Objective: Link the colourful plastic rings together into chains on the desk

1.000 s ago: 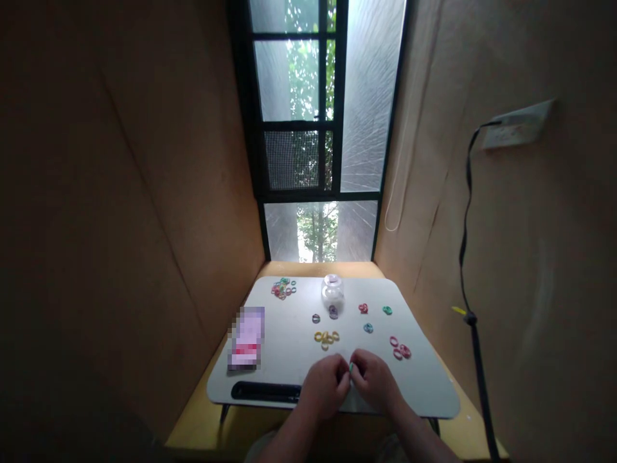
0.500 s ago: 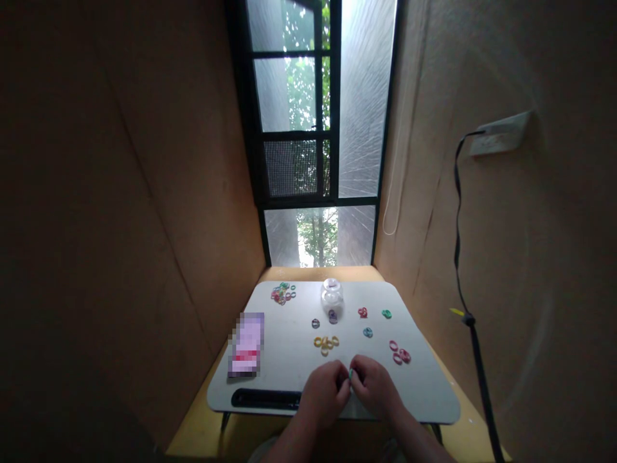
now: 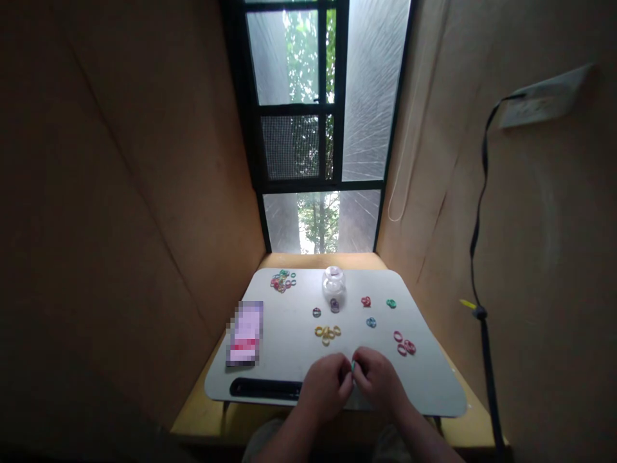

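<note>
My left hand (image 3: 326, 384) and my right hand (image 3: 380, 378) meet above the front of the white lap table (image 3: 277, 354). Both are closed, fingertips pinched around a small green ring (image 3: 353, 366), mostly hidden by the fingers. Just beyond them lies a cluster of yellow rings (image 3: 328, 334). Pink rings (image 3: 403, 344) rest to the right of my right hand. Farther back are small groups of blue rings (image 3: 371, 323), red rings (image 3: 366, 301), green rings (image 3: 391, 303), purple rings (image 3: 335, 306) and a dark ring or rings (image 3: 317, 312).
A clear round jar (image 3: 334, 283) stands near the back edge. At the back left is a mixed pile of coloured rings (image 3: 283, 281). A blurred purple packet or phone (image 3: 245, 334) lies on the left, above a black slot (image 3: 265, 388). A black cable (image 3: 482, 212) hangs at the right wall.
The view has tilted down slightly, so the table sits higher in the picture. My hands keep their pinch on the green ring, nearly unmoved.
</note>
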Tool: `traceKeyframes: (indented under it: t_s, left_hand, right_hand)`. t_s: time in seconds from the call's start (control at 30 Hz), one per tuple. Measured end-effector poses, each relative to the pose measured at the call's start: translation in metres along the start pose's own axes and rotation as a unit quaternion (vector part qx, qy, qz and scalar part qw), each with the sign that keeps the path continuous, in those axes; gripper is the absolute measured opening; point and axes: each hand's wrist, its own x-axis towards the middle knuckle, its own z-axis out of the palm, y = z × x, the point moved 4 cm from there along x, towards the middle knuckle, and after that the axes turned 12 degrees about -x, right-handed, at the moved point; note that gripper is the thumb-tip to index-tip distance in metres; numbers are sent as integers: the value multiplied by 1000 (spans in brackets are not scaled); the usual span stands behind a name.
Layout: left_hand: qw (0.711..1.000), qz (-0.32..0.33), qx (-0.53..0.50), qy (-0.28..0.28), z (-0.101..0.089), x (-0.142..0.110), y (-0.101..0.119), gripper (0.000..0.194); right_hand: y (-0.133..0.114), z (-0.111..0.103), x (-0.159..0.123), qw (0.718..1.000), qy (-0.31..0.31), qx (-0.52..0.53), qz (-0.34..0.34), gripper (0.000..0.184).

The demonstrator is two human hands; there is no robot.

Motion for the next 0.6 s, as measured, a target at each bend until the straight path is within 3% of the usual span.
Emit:
traceKeyframes:
  t_s: [0.27,0.6]
  left_hand:
    - [1000,-8,-15,-25,-5,5,5,9]
    - [987,-83,-98,-100,-3,23,-2,14]
  right_hand:
    - [-1,-5,5,1000,-23,13,1,13]
    - [8,-8,16,993,-81,79,24,16]
